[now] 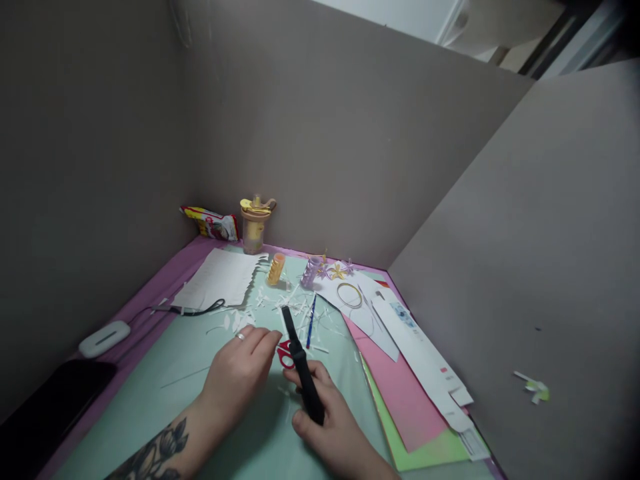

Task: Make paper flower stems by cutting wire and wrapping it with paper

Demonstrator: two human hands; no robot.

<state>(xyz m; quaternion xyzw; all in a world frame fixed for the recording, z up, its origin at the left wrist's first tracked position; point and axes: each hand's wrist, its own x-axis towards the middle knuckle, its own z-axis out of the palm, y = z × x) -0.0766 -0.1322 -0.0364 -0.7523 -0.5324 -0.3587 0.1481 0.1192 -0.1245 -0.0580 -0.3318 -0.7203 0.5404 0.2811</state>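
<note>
My right hand (pixel 327 417) is closed around a long black tool (pixel 309 387) with a collar at its middle and a flat narrow far end; its exact kind is not clear. The tool points away and slightly left. My left hand (pixel 243 367), with a ring on one finger, is raised just left of the tool. Its fingers are bent and pressed together, and whatever lies in them is hidden. Red-handled scissors (pixel 285 357) lie behind the tool, partly covered. A blue pen-like stick (pixel 311 323) and white paper scraps (pixel 295 303) lie beyond the hands.
A lined sheet (pixel 217 277), a cup (pixel 253 230) and a snack packet (pixel 213 223) are at the back left. Ribbon rolls, yellow (pixel 275 270) and purple (pixel 310 272), stand near the wall. Pink paper (pixel 395 393) and a flattened white box (pixel 425 360) lie right. A white device (pixel 104 339) is left.
</note>
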